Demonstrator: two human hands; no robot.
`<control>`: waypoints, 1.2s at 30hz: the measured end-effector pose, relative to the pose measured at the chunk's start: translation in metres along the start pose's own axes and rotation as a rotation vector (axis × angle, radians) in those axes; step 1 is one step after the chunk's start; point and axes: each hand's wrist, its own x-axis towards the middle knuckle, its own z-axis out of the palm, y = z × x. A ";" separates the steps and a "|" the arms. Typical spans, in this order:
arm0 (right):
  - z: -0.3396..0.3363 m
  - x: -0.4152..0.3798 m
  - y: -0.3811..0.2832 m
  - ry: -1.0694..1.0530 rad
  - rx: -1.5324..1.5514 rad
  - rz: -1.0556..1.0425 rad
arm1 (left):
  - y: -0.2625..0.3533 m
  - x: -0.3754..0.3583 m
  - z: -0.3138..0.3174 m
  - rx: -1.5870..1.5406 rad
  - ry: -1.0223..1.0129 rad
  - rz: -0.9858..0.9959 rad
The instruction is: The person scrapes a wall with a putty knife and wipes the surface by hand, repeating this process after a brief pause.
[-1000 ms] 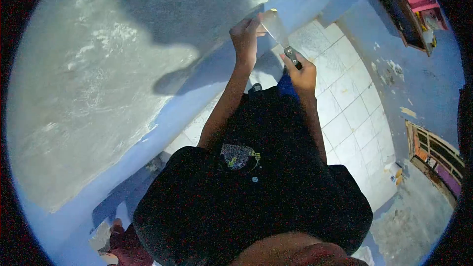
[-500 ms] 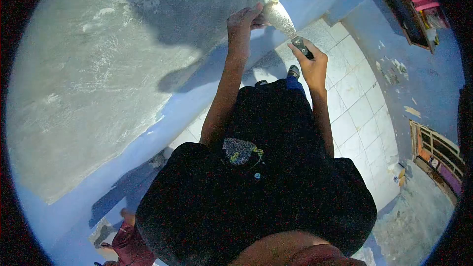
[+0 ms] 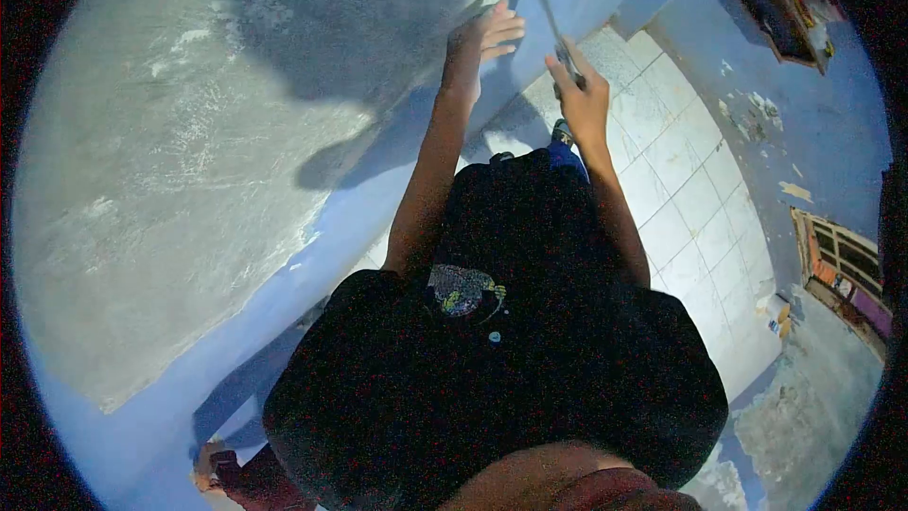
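My right hand [image 3: 584,99] is closed around the handle of a putty knife. The putty knife [image 3: 549,11] points upward and appears almost edge-on, its blade a thin dark line. To its left, my left hand [image 3: 490,36] has its fingers stretched out, with a small gap between them and the blade. Nothing shows in that hand. Close by lies the wall [image 3: 180,199], with a broad rough grey plaster patch and blue paint below and beside it.
White floor tiles [image 3: 676,170] lie below my feet. At the right, a blue wall with peeling patches [image 3: 757,114] carries a wooden box-like frame [image 3: 771,5] with pink cloth. A barred window [image 3: 842,260] is lower right. Another person's maroon sleeve [image 3: 260,483] shows lower left.
My left fingers have come off the blade tip and opened. The putty knife has turned from showing its broad face to edge-on. The other person's arm has shifted at lower left.
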 end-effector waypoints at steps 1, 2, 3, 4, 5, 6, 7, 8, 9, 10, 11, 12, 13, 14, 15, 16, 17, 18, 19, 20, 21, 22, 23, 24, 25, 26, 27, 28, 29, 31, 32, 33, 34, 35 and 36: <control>0.007 0.005 0.002 0.035 0.022 -0.071 | -0.007 0.009 -0.001 0.030 -0.056 -0.053; 0.011 0.008 -0.003 0.023 -0.005 -0.076 | -0.007 0.014 0.003 -0.016 -0.040 -0.108; 0.015 0.011 -0.003 -0.008 0.026 -0.032 | -0.007 0.018 0.008 -0.060 -0.023 -0.165; 0.018 0.013 -0.001 -0.039 0.058 0.013 | -0.008 0.022 0.011 -0.103 -0.005 -0.224; 0.023 0.014 0.000 -0.070 0.092 0.058 | -0.015 0.029 0.008 -0.321 -0.120 -0.273; 0.029 0.011 -0.003 -0.035 0.161 0.084 | -0.023 0.036 0.005 -0.540 -0.234 -0.321; 0.034 0.011 -0.002 -0.020 0.188 0.085 | -0.032 0.044 0.001 -0.757 -0.345 -0.368; 0.039 0.010 0.005 -0.005 0.215 0.089 | -0.034 0.047 0.004 -0.840 -0.355 -0.366; 0.044 0.009 0.011 0.010 0.242 0.094 | -0.036 0.049 0.011 -0.924 -0.364 -0.364; 0.051 0.010 0.018 0.060 0.283 0.039 | -0.037 0.052 0.015 -1.007 -0.373 -0.363; 0.053 0.012 0.015 0.090 0.293 0.019 | -0.041 0.060 0.015 -1.100 -0.433 -0.383; 0.054 0.015 0.012 0.124 0.304 0.000 | -0.045 0.070 0.015 -1.190 -0.495 -0.409; 0.055 0.016 0.010 0.161 0.314 -0.017 | -0.049 0.080 0.015 -1.283 -0.554 -0.439; 0.056 0.019 0.015 0.173 0.285 -0.033 | -0.051 0.086 0.018 -1.399 -0.657 -0.501; 0.058 0.023 0.021 0.183 0.255 -0.049 | -0.053 0.092 0.021 -1.516 -0.758 -0.563; 0.059 0.027 0.026 0.191 0.226 -0.066 | -0.056 0.097 0.022 -1.631 -0.858 -0.624; 0.059 0.027 0.026 0.196 0.210 -0.065 | -0.059 0.098 0.022 -1.619 -0.820 -0.606; 0.056 0.027 0.026 0.201 0.196 -0.065 | -0.062 0.099 0.021 -1.605 -0.783 -0.587; 0.055 0.028 0.025 0.208 0.181 -0.067 | -0.064 0.101 0.020 -1.589 -0.750 -0.569; 0.054 0.030 0.025 0.221 0.176 -0.087 | -0.063 0.103 0.022 -1.572 -0.738 -0.560; 0.053 0.030 0.025 0.233 0.169 -0.103 | -0.064 0.103 0.022 -1.557 -0.723 -0.551; 0.054 0.029 0.026 0.246 0.160 -0.118 | -0.065 0.104 0.021 -1.544 -0.708 -0.542; 0.053 0.029 0.025 0.250 0.153 -0.098 | -0.067 0.106 0.023 -1.528 -0.691 -0.522; 0.051 0.031 0.021 0.252 0.145 -0.079 | -0.067 0.109 0.024 -1.512 -0.676 -0.500; 0.050 0.031 0.020 0.250 0.136 -0.059 | -0.068 0.111 0.025 -1.498 -0.658 -0.473; 0.049 0.032 0.020 0.246 0.123 -0.055 | -0.071 0.113 0.024 -1.477 -0.673 -0.461; 0.049 0.032 0.020 0.239 0.110 -0.052 | -0.073 0.115 0.022 -1.456 -0.688 -0.446; 0.050 0.033 0.021 0.230 0.098 -0.047 | -0.075 0.116 0.019 -1.436 -0.700 -0.429; 0.051 0.035 0.022 0.230 0.112 -0.068 | -0.070 0.115 0.021 -1.436 -0.673 -0.458; 0.056 0.037 0.027 0.223 0.142 -0.112 | -0.058 0.113 0.022 -1.434 -0.618 -0.507; 0.059 0.037 0.031 0.229 0.146 -0.147 | -0.057 0.112 0.021 -1.408 -0.596 -0.518; 0.060 0.039 0.036 0.234 0.147 -0.182 | -0.055 0.113 0.020 -1.385 -0.574 -0.529; 0.061 0.042 0.040 0.239 0.146 -0.218 | -0.055 0.114 0.021 -1.364 -0.553 -0.539; 0.060 0.044 0.039 0.233 0.180 -0.199 | -0.052 0.117 0.024 -1.363 -0.505 -0.565; 0.059 0.046 0.033 0.228 0.214 -0.179 | -0.050 0.120 0.026 -1.362 -0.455 -0.591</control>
